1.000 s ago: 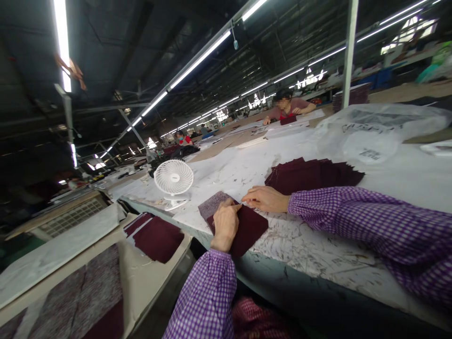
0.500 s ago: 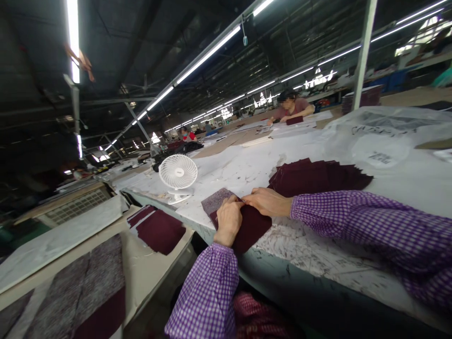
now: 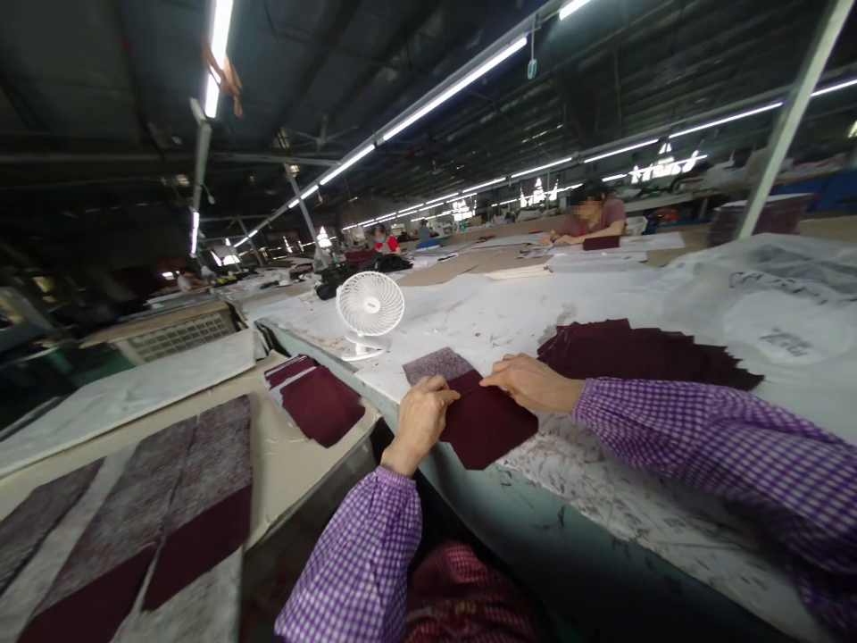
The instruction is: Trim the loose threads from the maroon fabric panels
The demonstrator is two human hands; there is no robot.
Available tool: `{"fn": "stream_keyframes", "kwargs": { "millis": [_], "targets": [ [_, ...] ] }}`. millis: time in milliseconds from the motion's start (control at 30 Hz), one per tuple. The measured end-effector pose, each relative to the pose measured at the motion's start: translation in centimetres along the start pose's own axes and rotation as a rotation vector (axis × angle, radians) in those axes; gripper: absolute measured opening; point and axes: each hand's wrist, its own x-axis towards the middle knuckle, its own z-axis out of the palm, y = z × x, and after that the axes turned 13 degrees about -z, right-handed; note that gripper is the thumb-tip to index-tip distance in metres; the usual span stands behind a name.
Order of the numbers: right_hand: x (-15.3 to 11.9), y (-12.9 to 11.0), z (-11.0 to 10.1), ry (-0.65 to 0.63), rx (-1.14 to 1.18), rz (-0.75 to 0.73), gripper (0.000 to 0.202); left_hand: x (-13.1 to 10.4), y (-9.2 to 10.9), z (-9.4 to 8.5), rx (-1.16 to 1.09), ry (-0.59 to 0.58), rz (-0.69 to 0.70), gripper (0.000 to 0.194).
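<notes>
Stretching toward twelve o'clock, the white-topped desk [image 3: 469,308] gives moving room between a fanned maroon pile [image 3: 643,353] at two and a white fan [image 3: 370,305] at ten. The maroon cloth [image 3: 492,433], flat and angular, reaches the desk's near edge at six; a speckled grey piece [image 3: 435,363] shows at eleven. Left hand [image 3: 421,413] at nine and right hand [image 3: 532,382] at one pinch the cloth, fingers clamped on its crosswise fold.

On the table [image 3: 461,313] before you: cloth piece [image 3: 492,429] is lying at the near edge, fan [image 3: 370,304] is standing behind-left, fabric stack [image 3: 643,353] is resting right.
</notes>
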Motion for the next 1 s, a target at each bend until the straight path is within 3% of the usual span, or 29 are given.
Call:
{"fn": "stream_keyframes", "kwargs": {
  "millis": [400,533,667,833,1000],
  "targets": [
    [3.8,-2.7,-3.9,-0.416,-0.160,-0.091,0.061,-0.8,-0.8,-0.6,0.019,0.035,-0.040,0.024],
    [4.8,-3.5,-5.2,-0.551,-0.123,-0.110,0.062,-1.4,-1.6,-0.9,0.046,0.069,0.031,0.025],
    [5.5,-3.8,-5.7,-0.586,-0.117,-0.157,0.065,-2.1,-2.9,-1.2,-0.090,0.083,0.016,0.021],
    [5.6,-3.8,-5.6,-0.562,-0.118,-0.181,0.068,-2.5,-3.5,-1.3,-0.404,0.089,-0.162,0.016],
    [5.4,-3.9,-5.8,-0.535,-0.099,-0.187,0.066,-2.2,-2.5,-1.3,-0.354,0.103,-0.239,0.010]
  ]
}}
